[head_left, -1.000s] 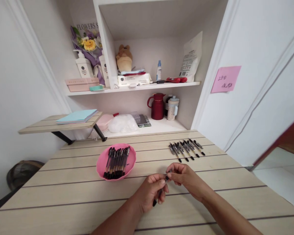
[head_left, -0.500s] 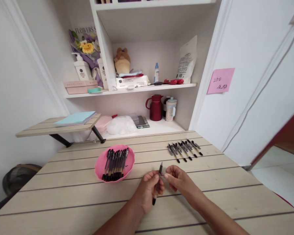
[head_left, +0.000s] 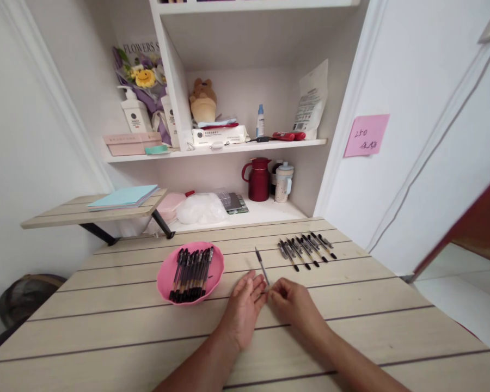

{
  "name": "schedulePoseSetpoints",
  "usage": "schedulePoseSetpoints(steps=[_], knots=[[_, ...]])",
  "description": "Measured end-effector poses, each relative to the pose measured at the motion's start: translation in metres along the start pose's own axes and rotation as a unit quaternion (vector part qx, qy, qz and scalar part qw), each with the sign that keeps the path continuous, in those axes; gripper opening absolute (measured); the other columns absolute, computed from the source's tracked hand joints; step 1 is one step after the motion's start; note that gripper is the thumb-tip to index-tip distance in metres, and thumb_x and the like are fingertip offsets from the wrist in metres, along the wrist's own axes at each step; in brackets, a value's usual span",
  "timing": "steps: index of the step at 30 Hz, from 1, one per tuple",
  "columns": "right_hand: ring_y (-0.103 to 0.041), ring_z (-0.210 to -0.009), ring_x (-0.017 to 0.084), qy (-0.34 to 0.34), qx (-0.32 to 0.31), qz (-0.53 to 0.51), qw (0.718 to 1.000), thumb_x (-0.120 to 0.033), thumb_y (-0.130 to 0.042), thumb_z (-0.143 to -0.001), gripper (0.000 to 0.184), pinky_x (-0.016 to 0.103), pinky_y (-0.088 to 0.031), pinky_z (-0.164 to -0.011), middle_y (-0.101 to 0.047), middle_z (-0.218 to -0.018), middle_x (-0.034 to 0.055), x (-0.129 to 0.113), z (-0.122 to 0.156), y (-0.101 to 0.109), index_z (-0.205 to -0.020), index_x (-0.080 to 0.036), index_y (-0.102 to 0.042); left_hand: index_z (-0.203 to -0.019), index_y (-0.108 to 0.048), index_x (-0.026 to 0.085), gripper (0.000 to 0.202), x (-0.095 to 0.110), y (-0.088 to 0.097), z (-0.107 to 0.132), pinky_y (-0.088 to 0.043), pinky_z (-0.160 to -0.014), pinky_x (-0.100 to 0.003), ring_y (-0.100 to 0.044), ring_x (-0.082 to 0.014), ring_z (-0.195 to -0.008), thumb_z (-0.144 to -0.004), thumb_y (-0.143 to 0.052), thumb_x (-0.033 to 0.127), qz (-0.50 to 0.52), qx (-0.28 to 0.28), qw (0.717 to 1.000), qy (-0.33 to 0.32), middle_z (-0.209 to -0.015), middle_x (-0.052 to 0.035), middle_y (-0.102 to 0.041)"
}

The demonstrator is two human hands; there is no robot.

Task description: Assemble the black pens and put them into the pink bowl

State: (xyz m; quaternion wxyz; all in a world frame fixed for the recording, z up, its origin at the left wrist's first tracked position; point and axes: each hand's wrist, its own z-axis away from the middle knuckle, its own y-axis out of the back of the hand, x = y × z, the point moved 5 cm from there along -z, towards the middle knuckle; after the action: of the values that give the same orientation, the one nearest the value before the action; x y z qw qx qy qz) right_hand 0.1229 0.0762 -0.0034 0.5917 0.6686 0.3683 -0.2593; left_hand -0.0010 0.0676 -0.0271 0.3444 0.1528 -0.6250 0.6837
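Note:
A slim pen (head_left: 262,264) points away from me above the table, its dark tip leaning left and its near end between the fingertips of my right hand (head_left: 296,302). My left hand (head_left: 245,305) lies palm up just left of it, fingers loosely spread, with nothing seen in it; the fingertips are close to the pen's near end. Left of my hands, a pink bowl (head_left: 161,283) holds a row of black pens (head_left: 191,272). To the right, several pens with separate dark pieces beside them (head_left: 308,251) are lined up on the tabletop.
A slatted wooden table (head_left: 147,337) lies under everything. At its back left is a raised wooden shelf (head_left: 57,213) with blue paper (head_left: 124,197). Behind stands a white shelving unit with a red jug (head_left: 259,179), a cup (head_left: 283,182) and a plastic bag (head_left: 202,208).
The pen has passed from my left hand to my right fingertips and tilted leftward, tip farther away. My left hand has opened. The bowl and the row on the right are unchanged.

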Motion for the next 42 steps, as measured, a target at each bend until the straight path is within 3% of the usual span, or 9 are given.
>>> schedulePoseSetpoints(steps=[4,7,12,19,27,32,42], knots=[[-0.056,-0.062,0.015,-0.037,0.034,0.232,0.971,-0.026,-0.041,-0.077,0.022,0.024,-0.035,-0.056,-0.064,-0.066,0.0056,0.019,-0.034,0.028,-0.065,-0.018,-0.057,-0.105,-0.055,0.018,0.036,-0.001,0.004,-0.001,-0.033,-0.093,-0.037,-0.048,-0.0217,-0.109,-0.072,-0.061,0.031,-0.019,0.003,1.0,0.002,-0.115,-0.0126,-0.054],[-0.06,-0.071,0.018,-0.062,0.038,0.328,0.942,-0.024,-0.039,-0.079,0.024,0.025,-0.036,-0.059,-0.066,-0.075,0.0104,0.029,-0.05,0.034,-0.071,-0.016,-0.061,-0.098,-0.058,0.016,0.03,-0.002,0.005,0.0,-0.034,-0.092,-0.038,-0.05,-0.0214,-0.105,-0.071,-0.063,0.028,-0.032,-0.001,0.999,-0.003,-0.108,-0.012,-0.057],[-0.061,-0.078,0.021,-0.079,0.029,0.366,0.927,-0.021,-0.041,-0.078,0.023,0.028,-0.039,-0.064,-0.065,-0.085,0.0155,0.039,-0.058,0.025,-0.082,-0.013,-0.062,-0.093,-0.06,0.016,0.025,-0.002,0.004,-0.001,-0.035,-0.089,-0.037,-0.052,-0.02,-0.1,-0.071,-0.063,0.027,-0.045,-0.016,0.999,-0.007,-0.102,-0.0107,-0.059],[-0.06,-0.083,0.022,-0.089,0.013,0.392,0.916,-0.023,-0.04,-0.081,0.025,0.029,-0.04,-0.068,-0.064,-0.09,0.0158,0.04,-0.064,0.023,-0.084,-0.012,-0.062,-0.089,-0.062,0.016,0.025,-0.003,0.004,-0.002,-0.034,-0.089,-0.037,-0.053,-0.0203,-0.096,-0.068,-0.066,0.027,-0.053,-0.024,0.998,0.002,-0.098,-0.0107,-0.061],[-0.061,-0.082,0.022,-0.078,0.01,0.401,0.913,-0.032,-0.036,-0.085,0.03,0.029,-0.041,-0.065,-0.065,-0.087,0.0145,0.037,-0.049,0.034,-0.087,-0.013,-0.059,-0.09,-0.063,0.016,0.024,-0.003,0.004,-0.002,-0.035,-0.088,-0.037,-0.054,-0.02,-0.096,-0.068,-0.066,0.026,-0.059,-0.029,0.998,0.002,-0.098,-0.0111,-0.061],[-0.062,-0.083,0.022,-0.062,0.001,0.411,0.91,-0.031,-0.034,-0.086,0.032,0.029,-0.042,-0.067,-0.065,-0.089,0.0148,0.033,-0.047,0.029,-0.087,-0.013,-0.06,-0.09,-0.063,0.016,0.024,-0.003,0.003,-0.001,-0.034,-0.089,-0.036,-0.054,-0.0194,-0.094,-0.068,-0.065,0.026,-0.065,-0.037,0.997,0.0,-0.097,-0.0106,-0.062],[-0.063,-0.08,0.021,-0.071,-0.018,0.431,0.899,-0.014,-0.033,-0.083,0.03,0.03,-0.044,-0.068,-0.064,-0.087,0.0188,0.029,-0.062,0.016,-0.093,-0.008,-0.061,-0.089,-0.063,0.015,0.023,-0.004,0.005,-0.002,-0.036,-0.087,-0.036,-0.054,-0.0196,-0.095,-0.069,-0.065,0.024,-0.068,-0.033,0.997,-0.003,-0.096,-0.011,-0.061]])
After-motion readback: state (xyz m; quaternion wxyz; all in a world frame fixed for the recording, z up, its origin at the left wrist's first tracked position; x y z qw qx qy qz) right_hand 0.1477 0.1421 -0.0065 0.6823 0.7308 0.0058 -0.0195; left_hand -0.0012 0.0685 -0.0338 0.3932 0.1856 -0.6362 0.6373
